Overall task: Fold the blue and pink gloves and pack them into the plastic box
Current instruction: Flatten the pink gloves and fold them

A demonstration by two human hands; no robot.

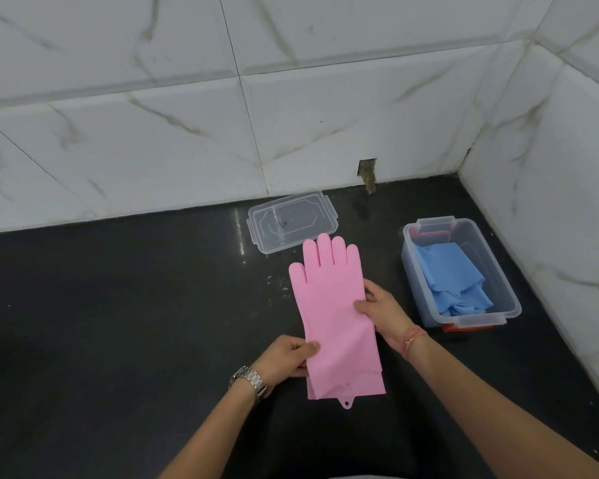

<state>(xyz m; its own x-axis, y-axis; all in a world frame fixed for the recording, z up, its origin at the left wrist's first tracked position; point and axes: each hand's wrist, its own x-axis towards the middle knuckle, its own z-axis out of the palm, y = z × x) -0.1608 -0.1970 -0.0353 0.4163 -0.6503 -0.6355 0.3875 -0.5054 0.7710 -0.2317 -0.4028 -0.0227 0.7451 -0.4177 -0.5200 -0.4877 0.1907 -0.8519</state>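
Note:
The pink gloves point(329, 305) lie stacked flat on the black counter, fingers pointing away from me toward the wall. My left hand point(287, 356) pinches the left edge near the cuff. My right hand point(381, 311) grips the right edge at mid-length. The clear plastic box point(498, 271) stands to the right, and the folded blue gloves point(453, 281) lie inside it.
The box's clear lid point(291, 221) lies flat near the back wall, just beyond the pink fingertips. White marble-pattern tiled walls point(325, 115) close the counter at the back and right. A chipped hole point(367, 172) shows in the back tile.

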